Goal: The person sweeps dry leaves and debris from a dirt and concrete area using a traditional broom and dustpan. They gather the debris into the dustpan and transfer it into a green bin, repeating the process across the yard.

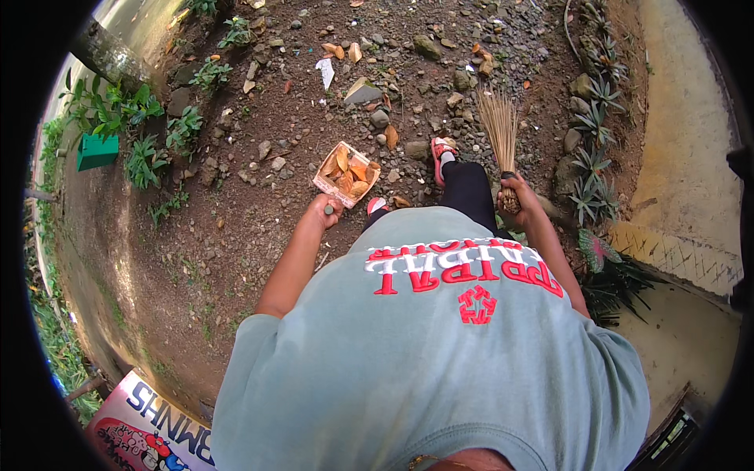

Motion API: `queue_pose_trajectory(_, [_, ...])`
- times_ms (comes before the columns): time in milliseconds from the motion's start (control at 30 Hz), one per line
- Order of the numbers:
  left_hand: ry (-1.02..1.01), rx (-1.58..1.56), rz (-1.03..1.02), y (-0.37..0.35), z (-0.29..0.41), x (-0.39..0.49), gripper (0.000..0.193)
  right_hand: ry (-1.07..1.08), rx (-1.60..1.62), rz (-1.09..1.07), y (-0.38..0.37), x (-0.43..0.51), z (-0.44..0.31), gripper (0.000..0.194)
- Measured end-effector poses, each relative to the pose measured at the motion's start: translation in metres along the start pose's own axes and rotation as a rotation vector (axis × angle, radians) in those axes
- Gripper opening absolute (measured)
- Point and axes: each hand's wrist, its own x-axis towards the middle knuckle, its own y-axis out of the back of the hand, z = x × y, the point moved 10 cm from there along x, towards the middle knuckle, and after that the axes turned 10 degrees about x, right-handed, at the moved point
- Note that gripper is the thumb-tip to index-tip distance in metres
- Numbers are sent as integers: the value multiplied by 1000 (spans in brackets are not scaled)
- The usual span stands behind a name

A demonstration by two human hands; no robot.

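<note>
My left hand (327, 211) grips the end of a stick-like handle, with a shallow dustpan (327, 187) just beyond it. Several dry orange-brown leaves (343, 172) lie in the pan. In my right hand (518, 200) is a stick broom (499, 132), held near its bound end; its thin bristles fan out ahead over the stony ground. The broom is to the right of my feet, and the dustpan is to their left. Loose dry leaves (391, 136) rest on the soil between the pan and the broom.
Stones and a grey rock chunk (363, 92) are strewn over bare soil (247, 194). Spiky plants (592, 153) line a concrete walkway (677, 147) at right. A tree trunk (118, 59), leafy shrubs (141, 159) and a green box (98, 152) stand left. A painted board (153, 424) is lower left.
</note>
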Motion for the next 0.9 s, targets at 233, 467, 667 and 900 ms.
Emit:
queue_pose_trajectory(233, [14, -47, -14, -6, 3, -3, 8, 49, -122, -51, -18, 25, -25, 42])
queue_pose_trajectory(467, [24, -7, 50, -20, 3, 8, 23, -210, -90, 121, 20, 115, -16, 32])
queue_pose_trajectory(667, [10, -67, 107, -28, -3, 6, 23, -535, -164, -108, -30, 155, 81, 33])
queue_pose_trajectory(900, [20, -94, 115, -46, -2, 6, 21, -484, -369, -204, 24, 59, 22, 89])
